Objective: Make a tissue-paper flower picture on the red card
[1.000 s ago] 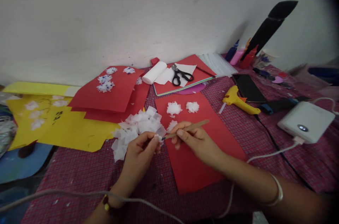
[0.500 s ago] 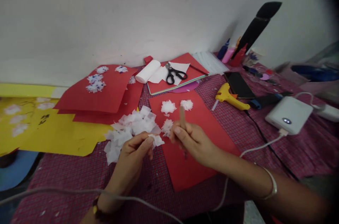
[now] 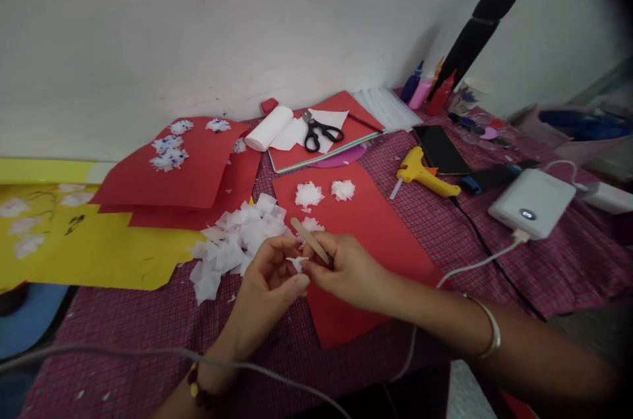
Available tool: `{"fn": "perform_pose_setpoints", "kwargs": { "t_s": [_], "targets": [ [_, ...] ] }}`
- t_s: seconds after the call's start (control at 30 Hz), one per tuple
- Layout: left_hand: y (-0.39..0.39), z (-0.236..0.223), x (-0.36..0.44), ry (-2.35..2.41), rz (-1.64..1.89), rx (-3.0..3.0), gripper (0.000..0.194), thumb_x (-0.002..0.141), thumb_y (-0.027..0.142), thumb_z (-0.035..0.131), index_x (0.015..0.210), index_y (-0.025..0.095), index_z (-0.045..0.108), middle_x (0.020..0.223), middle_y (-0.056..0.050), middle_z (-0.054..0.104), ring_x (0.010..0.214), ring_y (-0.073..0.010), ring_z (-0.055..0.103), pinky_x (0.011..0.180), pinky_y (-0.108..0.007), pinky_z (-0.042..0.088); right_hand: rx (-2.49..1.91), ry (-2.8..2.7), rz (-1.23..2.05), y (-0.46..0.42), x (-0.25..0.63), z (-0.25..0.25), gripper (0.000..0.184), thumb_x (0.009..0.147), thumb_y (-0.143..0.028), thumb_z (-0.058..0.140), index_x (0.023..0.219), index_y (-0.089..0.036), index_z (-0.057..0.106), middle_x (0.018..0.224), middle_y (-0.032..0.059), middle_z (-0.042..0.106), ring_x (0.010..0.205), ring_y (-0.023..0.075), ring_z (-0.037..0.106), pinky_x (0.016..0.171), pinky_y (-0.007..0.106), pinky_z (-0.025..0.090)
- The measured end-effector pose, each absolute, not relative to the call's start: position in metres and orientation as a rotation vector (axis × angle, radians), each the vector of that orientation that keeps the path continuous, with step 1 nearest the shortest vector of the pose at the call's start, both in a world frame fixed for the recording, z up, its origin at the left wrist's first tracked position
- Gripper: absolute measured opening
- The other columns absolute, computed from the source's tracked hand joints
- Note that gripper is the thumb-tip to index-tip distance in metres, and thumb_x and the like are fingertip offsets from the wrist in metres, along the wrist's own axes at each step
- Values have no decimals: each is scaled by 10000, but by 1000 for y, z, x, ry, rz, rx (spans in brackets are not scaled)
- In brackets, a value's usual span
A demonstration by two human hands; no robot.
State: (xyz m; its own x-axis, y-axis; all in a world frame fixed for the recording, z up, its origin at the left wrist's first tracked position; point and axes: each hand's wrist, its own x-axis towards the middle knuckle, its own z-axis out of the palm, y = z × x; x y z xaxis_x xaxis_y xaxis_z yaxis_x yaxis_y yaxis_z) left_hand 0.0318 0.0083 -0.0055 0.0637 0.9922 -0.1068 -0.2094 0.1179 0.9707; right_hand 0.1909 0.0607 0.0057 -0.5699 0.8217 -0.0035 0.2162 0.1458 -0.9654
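My right hand (image 3: 349, 270) is closed around a flat wooden craft stick (image 3: 310, 239), which slants up to the left. A small crumpled piece of white tissue paper (image 3: 297, 263) sits between the fingertips of both hands. My left hand (image 3: 271, 280) is curled about that piece, its thumb below it. Under and beyond my hands lies a red paper sheet (image 3: 366, 234) bearing white tissue puffs (image 3: 309, 194), one partly hidden by the stick and fingers. Just left of it is a loose heap of white tissue squares (image 3: 237, 234).
Behind are scissors (image 3: 320, 132), a white paper roll (image 3: 270, 128) and red cards with blue-speckled puffs (image 3: 169, 158). At right stand a yellow glue gun (image 3: 425, 175), a phone (image 3: 441, 150), a white power bank (image 3: 534, 202) and paint bottles (image 3: 440, 96). A cable (image 3: 148, 354) crosses the front.
My right hand has moved left to meet my left hand, and the stick now tilts left. The tissue piece, formerly in my left fingers alone, is between both hands. The view has shifted slightly.
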Motion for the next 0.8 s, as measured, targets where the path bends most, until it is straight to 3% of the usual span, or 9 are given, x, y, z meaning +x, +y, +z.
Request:
{"fn": "perform_pose_setpoints", "kwargs": {
  "t_s": [0.07, 0.2, 0.3, 0.43, 0.5, 0.6, 0.8],
  "targets": [
    [9, -6, 31, 1174, 1160, 995, 134, 829, 278, 670, 900, 183, 608, 693, 24, 599, 569, -92, 542, 568, -213, 475, -1005, -1885, 1406, 61, 192, 8, 130, 803, -201, 551, 690, -191, 487, 609, -48, 467, 544, 83, 415, 496, 213, 303],
    [10, -2, 27, 1229, 1195, 918, 147, 851, 274, 601, 760, 158, 613, 625, 13, 596, 524, -92, 534, 516, -204, 460, -1027, -1784, 1532, 65, 193, 11, 124, 811, -246, 551, 723, -198, 478, 562, -77, 373, 488, 73, 322, 451, 211, 253],
    [11, 3, 25, 1169, 1219, 830, 160, 814, 319, 636, 786, 162, 619, 679, 0, 622, 529, -108, 550, 493, -225, 480, -1061, -1793, 1507, 67, 193, 10, 124, 813, -246, 541, 722, -199, 470, 553, -82, 355, 478, 72, 306, 446, 211, 241],
    [10, 8, 27, 1148, 1113, 909, 285, 777, 391, 679, 960, 176, 640, 700, 8, 620, 558, -128, 564, 502, -249, 501, -1043, -1993, 1259, 64, 194, 7, 110, 792, -168, 523, 703, -195, 464, 573, -67, 404, 510, 75, 357, 488, 216, 269],
    [10, 7, 28, 1238, 1025, 989, 204, 790, 345, 667, 882, 163, 653, 630, 19, 595, 530, -110, 543, 511, -227, 481, -1008, -2041, 1233, 63, 194, 7, 109, 787, -156, 523, 702, -194, 467, 581, -63, 421, 519, 76, 368, 500, 220, 273],
    [9, 5, 28, 1289, 976, 1054, 181, 853, 287, 576, 743, 160, 643, 559, 21, 574, 495, -94, 529, 511, -206, 449, -978, -1923, 1461, 64, 193, 9, 90, 801, -186, 529, 723, -193, 484, 593, -60, 444, 526, 79, 378, 500, 220, 289],
    [5, 3, 20, 1083, 1030, 945, 185, 867, 306, 590, 772, 168, 670, 664, -9, 638, 525, -98, 544, 503, -211, 469, -985, -1560, 1951, 71, 195, 13, 112, 832, -280, 550, 779, -204, 488, 488, -107, 365, 386, 58, 286, 391, 207, 237]
  ]
}}
